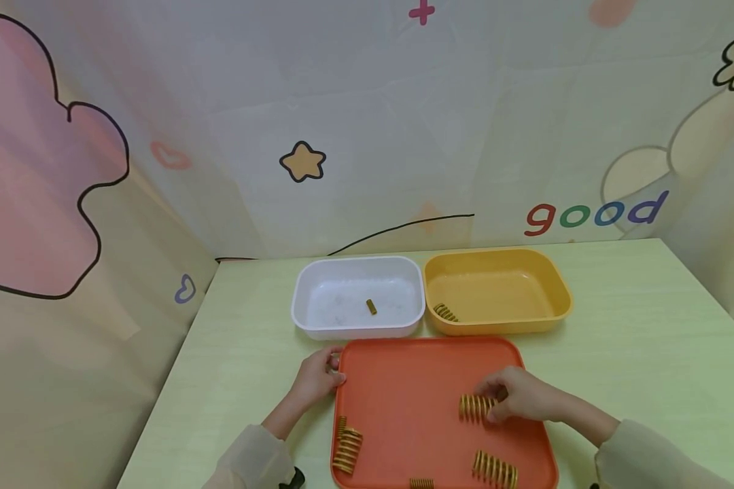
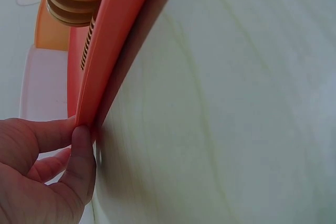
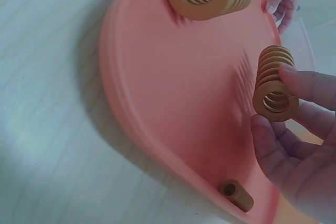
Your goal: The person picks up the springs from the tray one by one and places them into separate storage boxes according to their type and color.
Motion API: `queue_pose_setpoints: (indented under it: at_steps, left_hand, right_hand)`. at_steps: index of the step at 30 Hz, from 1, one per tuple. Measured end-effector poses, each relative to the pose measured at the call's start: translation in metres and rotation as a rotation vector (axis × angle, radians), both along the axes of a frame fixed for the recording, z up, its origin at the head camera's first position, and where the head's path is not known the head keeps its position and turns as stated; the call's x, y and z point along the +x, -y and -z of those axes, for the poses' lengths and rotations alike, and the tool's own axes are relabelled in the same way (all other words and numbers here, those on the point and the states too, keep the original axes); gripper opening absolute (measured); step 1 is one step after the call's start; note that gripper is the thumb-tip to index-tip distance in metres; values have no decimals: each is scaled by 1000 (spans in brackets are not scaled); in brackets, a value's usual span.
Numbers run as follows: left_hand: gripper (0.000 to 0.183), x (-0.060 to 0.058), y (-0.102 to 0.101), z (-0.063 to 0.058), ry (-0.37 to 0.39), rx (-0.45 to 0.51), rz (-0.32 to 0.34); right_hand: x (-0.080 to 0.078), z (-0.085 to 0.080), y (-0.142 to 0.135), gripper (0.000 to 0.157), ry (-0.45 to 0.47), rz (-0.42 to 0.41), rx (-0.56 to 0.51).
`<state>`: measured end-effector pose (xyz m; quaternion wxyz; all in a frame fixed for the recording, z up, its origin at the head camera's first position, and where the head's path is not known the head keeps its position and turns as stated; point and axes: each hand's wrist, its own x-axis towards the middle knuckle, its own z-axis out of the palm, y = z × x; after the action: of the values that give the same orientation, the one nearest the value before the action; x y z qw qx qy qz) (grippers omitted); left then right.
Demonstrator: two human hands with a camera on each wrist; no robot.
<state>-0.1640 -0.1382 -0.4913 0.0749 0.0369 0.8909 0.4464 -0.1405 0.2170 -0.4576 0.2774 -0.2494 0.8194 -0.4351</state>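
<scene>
Orange-red, the shallow tray [image 1: 412, 401] lies on the table [image 1: 238, 319] in the head view, just in front of a white bin [image 1: 330, 302] and a yellow bin [image 1: 508, 292], a layout that seems to keep both within easy reach. The left hand [image 1: 315, 375] grips the tray's left edge; the right hand [image 1: 524, 396] pinches a coil spring [image 1: 474, 408] over the tray's right part. Other springs [image 1: 347, 451] rest on the tray, one short spring [image 1: 371, 307] lies in the white bin and a ribbed spring [image 1: 445, 312] in the yellow bin. From the left wrist, thumb and finger pinch the rim, probably to steady the tray. From the right wrist, thumb and fingers, parted only by the coil spring's width, press its opposite sides, leaving its near end uncovered; a ribbed shadow below suggests it is lifted clear.
</scene>
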Motion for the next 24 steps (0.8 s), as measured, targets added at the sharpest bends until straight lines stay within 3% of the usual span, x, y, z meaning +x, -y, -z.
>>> queue_pose_setpoints:
  at_steps: [6,17,24]
  left_hand:
    - [45,0,0,-1,1,-4,-1]
    - [46,0,0,-1,25,21,-4]
    - [45,1,0,-2,21,31,-1]
  right_hand:
    - [-3,-5,-1,33,-23,22,-35]
    - [-8,-8,0,37,-62,69,2]
    - [-12,-13,2,37,-80,135,-11]
